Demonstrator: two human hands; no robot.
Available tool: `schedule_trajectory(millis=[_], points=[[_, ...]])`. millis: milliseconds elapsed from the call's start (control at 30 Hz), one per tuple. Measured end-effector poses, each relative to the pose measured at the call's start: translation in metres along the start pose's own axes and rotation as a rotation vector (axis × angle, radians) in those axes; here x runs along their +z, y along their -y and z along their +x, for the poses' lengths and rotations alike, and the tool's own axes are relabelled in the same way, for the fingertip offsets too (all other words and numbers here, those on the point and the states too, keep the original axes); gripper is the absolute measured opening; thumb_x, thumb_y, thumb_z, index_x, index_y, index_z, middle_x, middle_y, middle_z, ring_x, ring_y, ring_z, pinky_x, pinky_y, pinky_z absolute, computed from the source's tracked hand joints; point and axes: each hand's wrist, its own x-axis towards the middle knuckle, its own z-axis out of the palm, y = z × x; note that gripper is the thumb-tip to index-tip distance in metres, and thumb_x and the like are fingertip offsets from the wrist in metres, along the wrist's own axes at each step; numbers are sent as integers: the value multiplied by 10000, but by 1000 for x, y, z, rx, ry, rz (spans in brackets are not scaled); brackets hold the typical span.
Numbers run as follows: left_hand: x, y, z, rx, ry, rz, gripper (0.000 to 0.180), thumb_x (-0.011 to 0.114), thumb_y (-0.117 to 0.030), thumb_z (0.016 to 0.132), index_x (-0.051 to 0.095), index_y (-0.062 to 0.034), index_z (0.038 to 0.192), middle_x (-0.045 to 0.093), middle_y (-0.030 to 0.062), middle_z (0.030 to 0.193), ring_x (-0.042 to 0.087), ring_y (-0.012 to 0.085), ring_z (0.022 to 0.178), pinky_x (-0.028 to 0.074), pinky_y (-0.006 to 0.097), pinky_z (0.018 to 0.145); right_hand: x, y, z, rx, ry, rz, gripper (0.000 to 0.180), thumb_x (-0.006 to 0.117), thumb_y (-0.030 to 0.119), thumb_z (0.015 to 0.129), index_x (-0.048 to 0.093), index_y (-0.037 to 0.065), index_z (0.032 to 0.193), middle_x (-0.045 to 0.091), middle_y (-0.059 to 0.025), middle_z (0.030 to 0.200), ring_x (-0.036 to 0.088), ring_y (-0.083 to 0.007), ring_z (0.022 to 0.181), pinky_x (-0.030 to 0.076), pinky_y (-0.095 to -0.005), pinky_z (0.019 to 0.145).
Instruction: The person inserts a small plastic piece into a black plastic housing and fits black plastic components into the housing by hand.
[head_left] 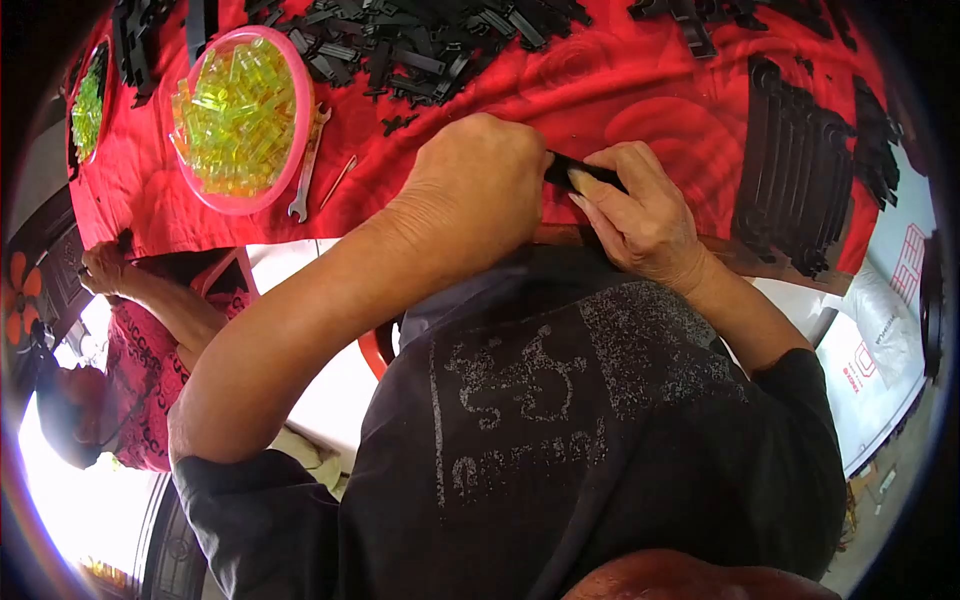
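Left hand (478, 175) fisted at the 9 o'clock end and right hand (645, 215) pinching the 3 o'clock end of a black strip (560, 168), held at 1 o'clock over the red-clothed bench (650, 95); step judged two-handed working, next move probably needing steady grip.

The held strip (561, 169) is black, as are the heaped parts (430, 45). The worktop's cloth (650, 110) is red with a tonal, swirling pattern. The basin (240, 207) is pink, its pieces (240, 120) yellow-green tinged orange. The spanner (308, 175) is silver. The wearer's shirt (660, 480) is black with speckled grey print; the co-worker's shirt (145, 370), pinkish red with black figures.
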Motion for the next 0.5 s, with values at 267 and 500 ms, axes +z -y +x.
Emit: schedule_trajectory(millis=[267, 500], points=[[-1, 3, -12, 24, -97, 96, 256, 601, -193, 940, 652, 11, 795, 641, 236, 739, 645, 429, 742, 518, 510, 686, 5, -2, -5, -17, -61, 18, 223, 744, 25, 779, 691, -18, 992, 602, -124, 936, 604, -297, 858, 523, -366, 726], [-2, 11, -16, -13, -115, 140, 264, 606, -217, 953, 672, 8, 832, 653, 235, 776, 653, 426, 770, 524, 504, 694, 2, 1, -4, -10, -51, -7, 228, 740, 33, 790, 689, -17, 1007, 604, -121, 933, 606, -293, 855, 522, -370, 722]])
